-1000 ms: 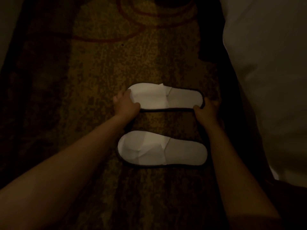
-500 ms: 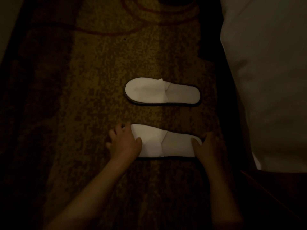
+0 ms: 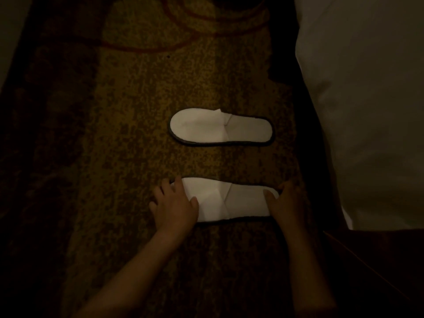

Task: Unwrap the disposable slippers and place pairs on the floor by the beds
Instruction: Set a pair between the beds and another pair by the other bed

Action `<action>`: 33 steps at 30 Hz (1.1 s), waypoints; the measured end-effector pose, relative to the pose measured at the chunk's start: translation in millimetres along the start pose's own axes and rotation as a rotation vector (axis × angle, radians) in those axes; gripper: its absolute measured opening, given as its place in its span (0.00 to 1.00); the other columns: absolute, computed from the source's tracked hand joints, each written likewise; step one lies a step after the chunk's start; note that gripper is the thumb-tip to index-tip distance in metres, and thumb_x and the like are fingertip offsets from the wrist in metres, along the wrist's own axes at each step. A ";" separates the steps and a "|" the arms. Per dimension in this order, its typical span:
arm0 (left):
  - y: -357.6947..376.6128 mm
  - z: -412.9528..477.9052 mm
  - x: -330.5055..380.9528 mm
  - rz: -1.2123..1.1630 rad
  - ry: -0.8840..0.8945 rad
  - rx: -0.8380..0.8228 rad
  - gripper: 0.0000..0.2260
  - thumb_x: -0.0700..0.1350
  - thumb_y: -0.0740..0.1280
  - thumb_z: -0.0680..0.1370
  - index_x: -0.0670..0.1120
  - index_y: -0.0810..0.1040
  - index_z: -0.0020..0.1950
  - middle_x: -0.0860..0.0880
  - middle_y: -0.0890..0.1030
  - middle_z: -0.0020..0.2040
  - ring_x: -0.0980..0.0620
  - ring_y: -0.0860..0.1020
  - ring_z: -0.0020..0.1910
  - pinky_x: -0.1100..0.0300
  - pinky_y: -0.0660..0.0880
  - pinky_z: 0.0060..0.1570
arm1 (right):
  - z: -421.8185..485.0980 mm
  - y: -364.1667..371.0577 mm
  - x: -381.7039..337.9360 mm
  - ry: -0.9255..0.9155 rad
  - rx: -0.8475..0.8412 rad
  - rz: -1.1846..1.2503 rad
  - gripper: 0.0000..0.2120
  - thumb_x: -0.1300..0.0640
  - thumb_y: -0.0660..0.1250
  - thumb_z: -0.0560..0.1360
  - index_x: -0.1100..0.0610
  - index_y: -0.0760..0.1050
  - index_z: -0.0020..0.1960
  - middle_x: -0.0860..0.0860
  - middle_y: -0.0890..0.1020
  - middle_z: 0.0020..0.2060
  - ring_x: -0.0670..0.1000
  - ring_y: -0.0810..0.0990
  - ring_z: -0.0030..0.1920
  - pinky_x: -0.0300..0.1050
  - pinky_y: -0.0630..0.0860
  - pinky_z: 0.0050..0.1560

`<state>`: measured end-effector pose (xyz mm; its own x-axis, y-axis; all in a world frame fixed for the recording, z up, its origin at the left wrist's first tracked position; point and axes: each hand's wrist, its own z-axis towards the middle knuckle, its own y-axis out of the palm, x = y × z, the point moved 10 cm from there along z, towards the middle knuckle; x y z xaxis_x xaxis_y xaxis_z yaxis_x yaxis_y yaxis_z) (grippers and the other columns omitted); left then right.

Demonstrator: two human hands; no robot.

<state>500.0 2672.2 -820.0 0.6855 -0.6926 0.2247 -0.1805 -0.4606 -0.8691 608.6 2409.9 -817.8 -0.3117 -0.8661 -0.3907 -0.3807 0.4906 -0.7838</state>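
Two white disposable slippers with dark edging lie flat on the patterned carpet (image 3: 114, 157), side by side, toes to the left. The far slipper (image 3: 220, 127) lies alone, untouched. The near slipper (image 3: 231, 199) is held at both ends. My left hand (image 3: 175, 206) covers its toe end, thumb on top of the strap. My right hand (image 3: 289, 204) grips its heel end, thumb on the insole. The light is dim.
A bed with white bedding (image 3: 367, 99) fills the right side, close to the slippers' heels. Another pale surface (image 3: 9, 31) shows at the far left edge. A dark piece of furniture (image 3: 378, 271) sits at the lower right.
One second ago both hands held the far slipper. They let go of it and moved back to the near slipper, which they now hold at toe and heel.
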 end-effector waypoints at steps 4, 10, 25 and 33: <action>-3.0 5.3 -3.0 -0.028 0.003 -0.078 0.28 0.57 0.59 0.76 0.48 0.57 0.73 0.43 0.61 0.72 0.40 0.59 0.69 0.43 0.59 0.67 | -7.3 -0.9 -2.2 0.029 0.029 -0.004 0.23 0.52 0.62 0.77 0.65 0.64 0.67 0.63 0.67 0.67 0.60 0.67 0.66 0.50 0.66 0.63; -64.7 -3.3 4.9 0.087 0.042 -0.158 0.24 0.56 0.58 0.78 0.44 0.63 0.69 0.39 0.64 0.70 0.38 0.60 0.69 0.43 0.59 0.66 | -62.9 -16.2 -49.3 0.040 -0.036 -0.186 0.29 0.49 0.58 0.78 0.59 0.54 0.74 0.60 0.58 0.73 0.62 0.57 0.72 0.57 0.58 0.70; -396.9 -162.6 150.4 0.146 0.277 -0.138 0.23 0.55 0.54 0.80 0.46 0.62 0.71 0.41 0.64 0.71 0.40 0.60 0.69 0.43 0.62 0.65 | -265.3 -293.8 -246.6 -0.412 -0.077 -0.354 0.27 0.42 0.53 0.79 0.60 0.62 0.68 0.59 0.69 0.65 0.58 0.69 0.63 0.53 0.70 0.59; -525.3 -312.5 259.7 0.212 0.567 -0.108 0.24 0.56 0.55 0.79 0.49 0.60 0.73 0.46 0.62 0.74 0.44 0.59 0.73 0.46 0.61 0.69 | -376.7 -512.6 -224.7 -0.263 0.216 -0.325 0.27 0.39 0.52 0.78 0.58 0.66 0.66 0.57 0.75 0.60 0.58 0.72 0.59 0.52 0.71 0.56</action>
<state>552.4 2560.7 -167.3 0.1500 -0.9490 0.2774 -0.3621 -0.3138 -0.8777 545.9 2389.0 -146.4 0.0352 -0.9800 -0.1959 -0.2234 0.1833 -0.9573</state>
